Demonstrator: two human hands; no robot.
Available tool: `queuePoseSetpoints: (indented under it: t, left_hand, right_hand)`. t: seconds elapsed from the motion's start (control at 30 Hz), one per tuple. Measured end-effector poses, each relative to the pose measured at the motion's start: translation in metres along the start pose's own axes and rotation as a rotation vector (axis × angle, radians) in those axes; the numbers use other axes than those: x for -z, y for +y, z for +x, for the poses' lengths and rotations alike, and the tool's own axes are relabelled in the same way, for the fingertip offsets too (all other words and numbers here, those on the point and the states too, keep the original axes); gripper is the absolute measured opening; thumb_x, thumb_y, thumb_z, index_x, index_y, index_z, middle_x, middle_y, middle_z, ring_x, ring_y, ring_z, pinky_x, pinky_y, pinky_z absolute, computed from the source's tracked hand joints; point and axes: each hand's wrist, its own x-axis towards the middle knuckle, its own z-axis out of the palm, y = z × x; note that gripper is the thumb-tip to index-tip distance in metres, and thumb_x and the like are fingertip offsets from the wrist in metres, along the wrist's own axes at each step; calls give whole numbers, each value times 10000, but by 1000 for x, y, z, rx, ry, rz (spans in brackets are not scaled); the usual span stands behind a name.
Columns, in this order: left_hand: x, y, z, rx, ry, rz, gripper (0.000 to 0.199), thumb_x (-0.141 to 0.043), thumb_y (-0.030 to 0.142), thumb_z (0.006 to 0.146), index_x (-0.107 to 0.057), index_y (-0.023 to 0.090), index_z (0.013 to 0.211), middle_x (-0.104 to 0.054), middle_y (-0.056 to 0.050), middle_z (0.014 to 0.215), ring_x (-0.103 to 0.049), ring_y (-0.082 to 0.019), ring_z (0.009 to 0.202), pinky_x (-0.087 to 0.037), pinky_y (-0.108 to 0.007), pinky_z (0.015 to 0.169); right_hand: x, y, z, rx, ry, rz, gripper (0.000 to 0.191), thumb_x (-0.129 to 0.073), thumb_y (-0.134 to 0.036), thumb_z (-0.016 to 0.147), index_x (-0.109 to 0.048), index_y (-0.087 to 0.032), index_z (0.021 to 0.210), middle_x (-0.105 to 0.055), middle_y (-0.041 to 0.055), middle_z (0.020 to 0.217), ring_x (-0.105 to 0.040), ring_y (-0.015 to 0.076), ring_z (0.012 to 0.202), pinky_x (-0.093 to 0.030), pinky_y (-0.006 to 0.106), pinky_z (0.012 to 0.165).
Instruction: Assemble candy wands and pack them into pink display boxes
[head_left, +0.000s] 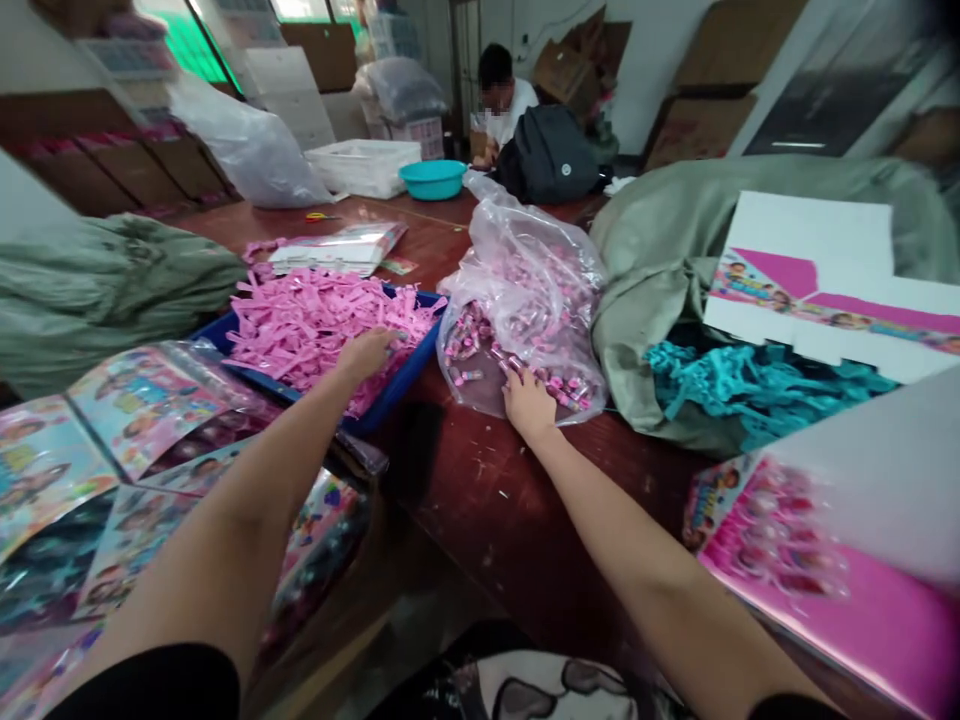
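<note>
Pink ribbon-like strips (300, 325) fill a blue tray (409, 375) left of centre. My left hand (369, 354) rests at the right part of that pile, its fingers touching the strips; whether it grips any is hidden. A clear plastic bag (525, 255) lies open toward me on the dark red table (487, 500), with small pink-capped tubes (568, 388) inside. At the bag's mouth is my right hand (529, 402), fingertips on a small pink tube (508, 360).
Printed packages (150, 400) lie at the left. On the right are a green sack (637, 300) with teal strips (765, 385) and a pink box (862, 610). Farther back stand a teal basin (433, 180), a white crate (364, 168) and a dark backpack (555, 155); a person (510, 105) sits behind.
</note>
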Motion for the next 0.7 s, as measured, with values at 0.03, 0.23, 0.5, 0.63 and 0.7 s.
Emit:
queuePoseSetpoints:
  t: [0.03,0.23,0.5,0.63,0.7]
  left_hand:
    - [4,-1,-1,10,31,-10,417,-507,173,889,-644,237,1277,-656,-96,1196,-634,-273,1070,-497,-370,920]
    - [43,33,-19,49,388,-76,465,-410,11,846,-576,90,1273,-534,-157,1225,-519,-267,1169,-445,-401,1024]
    - [-11,196,-93,-405,-43,-293,257,-481,36,824,-607,183,993,-630,-94,1038,-597,-244,1010,-505,-366,916]
    - [-48,239,-116,-470,-198,-329,384,-472,27,828,-614,193,1144,-662,-90,1125,-617,-245,1071,-492,-384,970]
    - [-56,244,-115,-453,-215,-325,495,-462,11,822,-576,186,1271,-648,-114,1207,-592,-270,1151,-465,-423,1026]
  right_hand:
    - [2,5,-3,-8,0,-2,437,-413,-367,1018,-504,-271,1434,-526,138,1406,-604,270,1091,-558,370,797]
    - [15,35,-45,10,39,38,375,-407,-374,1031,-574,-283,1355,-530,93,1431,-636,217,1081,-556,299,788]
    - [35,92,-128,-69,124,146,558,-534,-339,963,-428,-184,1488,-383,169,1564,-553,319,1270,-525,476,988]
    - [43,113,-155,-156,200,376,623,-573,-348,920,-398,-156,1486,-344,205,1558,-548,308,1294,-565,445,950]
    - [46,119,-162,-176,205,419,583,-540,-322,930,-409,-148,1471,-391,211,1519,-533,291,1314,-544,440,996]
